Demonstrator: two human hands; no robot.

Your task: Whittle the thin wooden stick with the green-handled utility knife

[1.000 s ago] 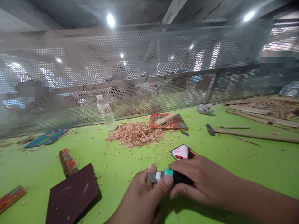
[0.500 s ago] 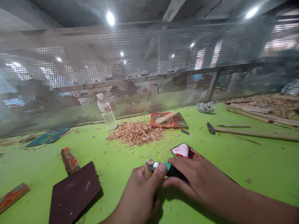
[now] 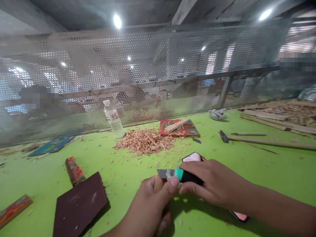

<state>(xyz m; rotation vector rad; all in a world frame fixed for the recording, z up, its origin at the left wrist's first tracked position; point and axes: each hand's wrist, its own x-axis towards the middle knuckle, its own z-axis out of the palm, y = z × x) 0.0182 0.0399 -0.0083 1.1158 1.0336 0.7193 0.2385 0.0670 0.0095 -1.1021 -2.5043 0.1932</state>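
My left hand is closed around a small wooden piece, its pale tip poking up above the fingers. Its thumb presses against the back of a knife that has a grey blade, a teal collar and a black handle. My right hand is wrapped round that handle. The blade rests across the tip of the wood. Both hands hover over the green table, just in front of a phone lying screen up.
A heap of wood shavings lies further back, with a water bottle beside it. A dark brown board and painted blocks lie at the left, a painted tile behind, wooden sticks at the right. A perforated screen closes the far edge.
The knife blade has slid a little along the tip of the wood and back to the right. Both hands kept their grip and stayed in place.
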